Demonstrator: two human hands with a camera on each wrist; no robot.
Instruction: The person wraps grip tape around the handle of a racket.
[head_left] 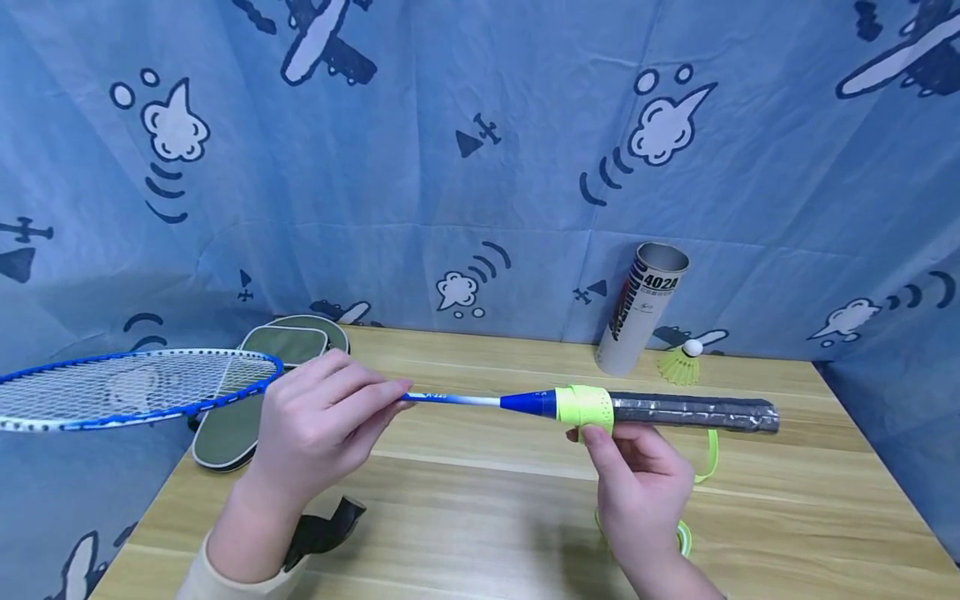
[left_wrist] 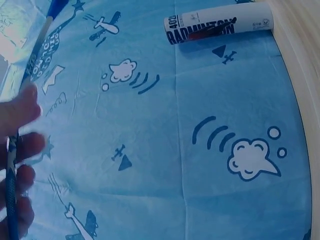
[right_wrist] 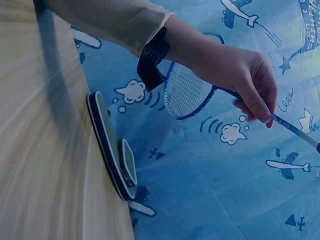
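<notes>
A badminton racket (head_left: 527, 403) is held level above the table, its blue-rimmed head to the left and its dark handle (head_left: 693, 412) to the right. My left hand (head_left: 322, 417) grips the shaft near the racket head; in the left wrist view its fingers (left_wrist: 25, 145) curl about the shaft. Bright yellow-green grip tape (head_left: 585, 406) wraps the handle's end next to the blue cone. With thumb and fingers, my right hand (head_left: 647, 483) pinches that tape from below. A loose length of the tape (head_left: 712, 457) hangs behind the right hand, partly hidden by it.
A white shuttlecock tube (head_left: 637, 321) stands at the table's back right, beside a yellow shuttlecock (head_left: 681, 364). An olive racket bag (head_left: 225, 433) lies at the back left, under the racket head. Blue patterned cloth (head_left: 525, 183) hangs behind the wooden table (head_left: 465, 483).
</notes>
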